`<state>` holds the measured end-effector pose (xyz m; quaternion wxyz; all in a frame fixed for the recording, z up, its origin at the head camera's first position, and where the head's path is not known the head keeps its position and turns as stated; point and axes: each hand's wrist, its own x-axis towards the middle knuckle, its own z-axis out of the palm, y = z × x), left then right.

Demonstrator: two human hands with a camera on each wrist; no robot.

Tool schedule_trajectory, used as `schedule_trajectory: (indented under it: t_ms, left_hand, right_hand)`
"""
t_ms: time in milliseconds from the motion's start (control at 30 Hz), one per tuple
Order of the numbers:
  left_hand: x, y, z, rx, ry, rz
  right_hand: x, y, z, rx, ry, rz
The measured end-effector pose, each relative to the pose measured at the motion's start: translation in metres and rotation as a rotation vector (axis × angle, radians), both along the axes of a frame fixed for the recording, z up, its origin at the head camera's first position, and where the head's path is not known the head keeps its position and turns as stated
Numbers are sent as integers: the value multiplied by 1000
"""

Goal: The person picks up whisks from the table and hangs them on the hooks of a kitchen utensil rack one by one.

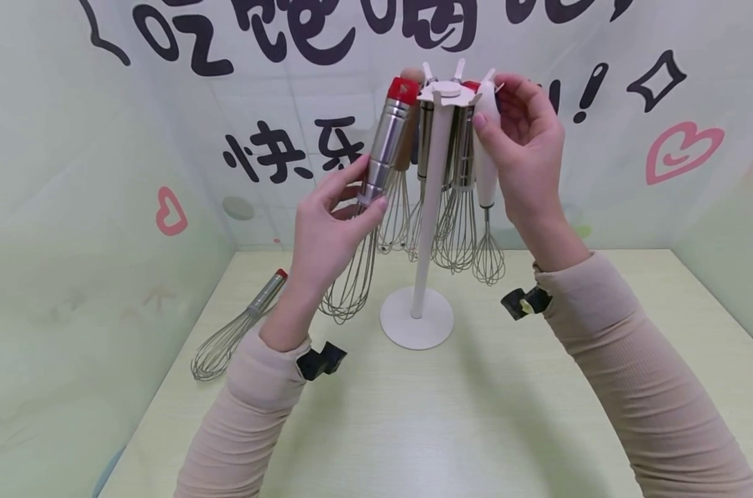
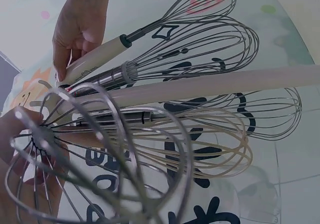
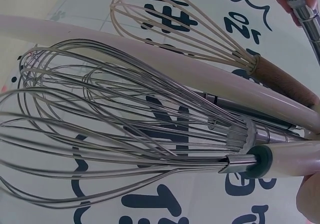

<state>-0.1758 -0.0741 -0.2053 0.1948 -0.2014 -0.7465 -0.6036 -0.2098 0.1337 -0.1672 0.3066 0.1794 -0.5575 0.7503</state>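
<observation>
My left hand point(image 1: 329, 221) grips a steel whisk point(image 1: 385, 142) with a red end cap by the lower part of its handle, left of a white whisk stand point(image 1: 431, 207). The whisk tilts, its wires pointing down. On the stand's right side, my right hand point(image 1: 529, 145) pinches the top of a white-handled whisk point(image 1: 487, 166) close to a hook. Its small wire head hangs down, and a dark green collar point(image 3: 262, 161) shows in the right wrist view. Between the hands hang a steel-handled whisk point(image 1: 464, 159) and a wooden-handled whisk point(image 3: 282, 79), partly hidden by the pole.
Another steel whisk point(image 1: 264, 294) with a red end lies on the pale table point(image 1: 389, 429), left of the stand's round base point(image 1: 416, 335). Behind the stand hangs a printed backdrop point(image 1: 277, 97) with dark lettering and hearts.
</observation>
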Motion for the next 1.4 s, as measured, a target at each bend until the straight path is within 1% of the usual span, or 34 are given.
schedule_trajectory:
  t_ms: [100, 233, 533, 633, 967, 1067, 1267, 1400]
  left_hand:
    - [-1, -1, 1, -25, -26, -20]
    - [-4, 1, -1, -31, -47, -42]
    - [-10, 7, -9, 37, -46, -103]
    - [-13, 9, -12, 51, -46, -112]
    - [-23, 16, -24, 65, -111, -104]
    - [-25, 17, -26, 64, -108, -98]
    - [-30, 20, -32, 40, -97, -58]
    - [-32, 22, -35, 41, -89, -58]
  right_hand:
    - [0, 0, -1, 13, 3, -8]
    - [0, 0, 0, 0, -2, 6]
    - [0, -1, 1, -4, -4, 8]
    - [0, -1, 0, -2, -3, 8]
    - [0, 0, -1, -14, -13, 11]
    - [0, 0, -1, -12, -14, 9]
    - [-1, 0, -1, -10, -1, 7]
    - [0, 1, -1, -23, -3, 16]
